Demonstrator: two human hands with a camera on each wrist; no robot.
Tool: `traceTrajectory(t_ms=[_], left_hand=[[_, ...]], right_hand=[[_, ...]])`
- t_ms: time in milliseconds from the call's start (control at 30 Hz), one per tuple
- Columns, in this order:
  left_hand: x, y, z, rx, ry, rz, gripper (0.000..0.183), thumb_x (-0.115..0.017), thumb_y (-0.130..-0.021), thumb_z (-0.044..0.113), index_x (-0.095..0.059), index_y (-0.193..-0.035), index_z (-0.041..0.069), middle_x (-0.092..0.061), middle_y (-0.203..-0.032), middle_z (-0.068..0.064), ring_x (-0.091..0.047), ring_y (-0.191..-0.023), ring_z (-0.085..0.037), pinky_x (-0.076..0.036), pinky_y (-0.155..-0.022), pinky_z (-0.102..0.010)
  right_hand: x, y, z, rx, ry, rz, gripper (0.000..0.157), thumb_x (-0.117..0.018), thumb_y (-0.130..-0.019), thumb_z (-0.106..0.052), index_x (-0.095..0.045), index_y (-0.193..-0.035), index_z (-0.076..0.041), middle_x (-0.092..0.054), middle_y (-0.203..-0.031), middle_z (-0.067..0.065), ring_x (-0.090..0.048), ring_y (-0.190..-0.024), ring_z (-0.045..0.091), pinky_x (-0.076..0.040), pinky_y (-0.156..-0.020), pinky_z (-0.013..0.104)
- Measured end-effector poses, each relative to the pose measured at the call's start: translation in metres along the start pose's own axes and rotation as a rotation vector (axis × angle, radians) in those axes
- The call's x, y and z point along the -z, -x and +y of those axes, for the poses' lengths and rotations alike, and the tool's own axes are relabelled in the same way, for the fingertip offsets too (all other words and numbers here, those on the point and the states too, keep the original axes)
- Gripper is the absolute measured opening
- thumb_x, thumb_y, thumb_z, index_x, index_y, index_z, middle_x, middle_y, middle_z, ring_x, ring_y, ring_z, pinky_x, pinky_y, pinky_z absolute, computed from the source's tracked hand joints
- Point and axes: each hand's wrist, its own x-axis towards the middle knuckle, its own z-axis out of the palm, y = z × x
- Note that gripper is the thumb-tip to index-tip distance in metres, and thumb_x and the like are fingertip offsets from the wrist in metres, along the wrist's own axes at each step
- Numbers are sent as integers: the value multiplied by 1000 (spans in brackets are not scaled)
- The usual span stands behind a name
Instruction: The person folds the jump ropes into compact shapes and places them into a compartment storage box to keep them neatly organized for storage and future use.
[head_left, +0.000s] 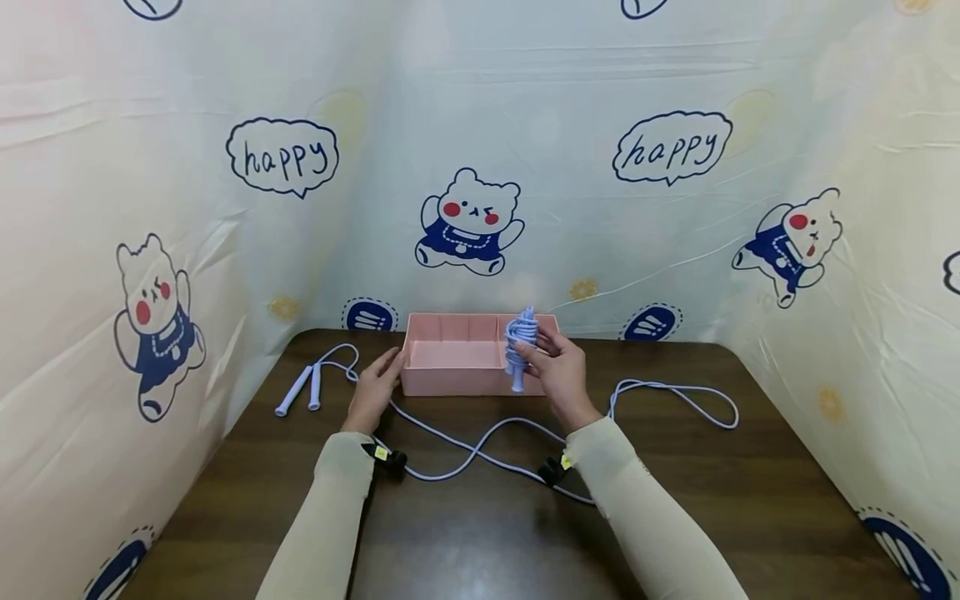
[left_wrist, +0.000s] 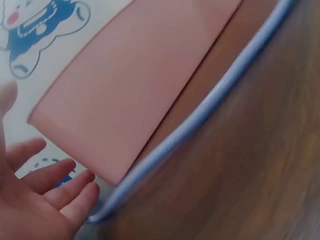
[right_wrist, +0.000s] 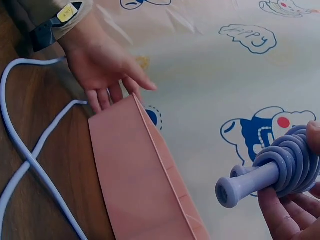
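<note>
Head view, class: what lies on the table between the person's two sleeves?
A blue rope, crossing over itself on the table between the left sleeve and right sleeve; the head view shows this.

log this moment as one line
left hand: at pink box end; right hand: holds coiled jump rope; loose jump rope: on table
</note>
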Motion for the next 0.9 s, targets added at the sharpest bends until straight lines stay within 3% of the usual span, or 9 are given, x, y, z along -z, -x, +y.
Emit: traceTrajectory(t_ms=[67,200,333,567,800,900], left_hand=[[-1,1,-4,13,-5,2,66,-55,-97,50,-38,-150,15,-38,-151,-10,-36,-136,-27,-32,-108,-44],[-1,2,-11,4,-137,19,70,-54,-94,58,-39,-150,18,-37,-152,-11,-29,-141,-29,-23,-112,-49],[-1,1,-11,-4,-211,29,71,-49,-94,61,-41,-149,17,-38,-150,-12,-29,-140,-32,-23,-111,-52],[-6,0,-10,-13,-205,33,71,-48,-94,63,-43,-148,17,-40,-149,-12,-31,-139,-31,-25,-110,-51],[-6,3,-14,42,-193,43,74,-50,-91,66,-43,-147,18,-40,-150,-10,-31,-140,-30,-26,-111,-50],[-7,-1,-12,14,-185,44,74,-50,-91,66,-44,-147,17,-40,-149,-10,-31,-140,-31,-25,-110,-50]], right_hand=[[1,-3,2,2,9,-2,57,-79,-83,-20,-57,-134,-7,-64,-120,14,-66,-102,29,-55,-77,42],[-1,-11,6,42,18,-27,55,-77,-84,-22,-58,-134,-9,-64,-120,12,-66,-102,27,-54,-80,44],[-5,-20,7,70,32,-42,50,-76,-86,-23,-60,-131,-9,-63,-119,13,-67,-100,27,-54,-81,47],[-2,-36,9,16,65,-26,53,-76,-87,-24,-55,-132,-8,-61,-116,16,-66,-98,28,-53,-83,47],[1,-54,12,-72,153,-14,64,-78,-83,-33,-49,-136,-10,-59,-115,12,-64,-98,25,-55,-80,41],[1,-65,11,-74,170,3,67,-79,-82,-34,-47,-136,-11,-56,-115,11,-63,-99,26,-55,-79,40]])
